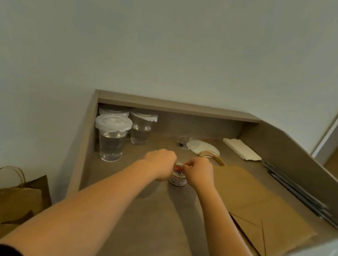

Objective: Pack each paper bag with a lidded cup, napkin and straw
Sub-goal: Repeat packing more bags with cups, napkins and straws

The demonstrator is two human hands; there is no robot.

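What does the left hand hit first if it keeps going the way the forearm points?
Past the small tape roll it grips, the left hand points up and right, toward the clear lid and white round stack near the back wall. Probably the lid first; depth is unclear.

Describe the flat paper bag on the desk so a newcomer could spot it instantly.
On the walled desk, look right of the two hands. The flat paper bag lies folded there, twine handles toward the back. Unlike the standing bags on the floor, it is unopened.
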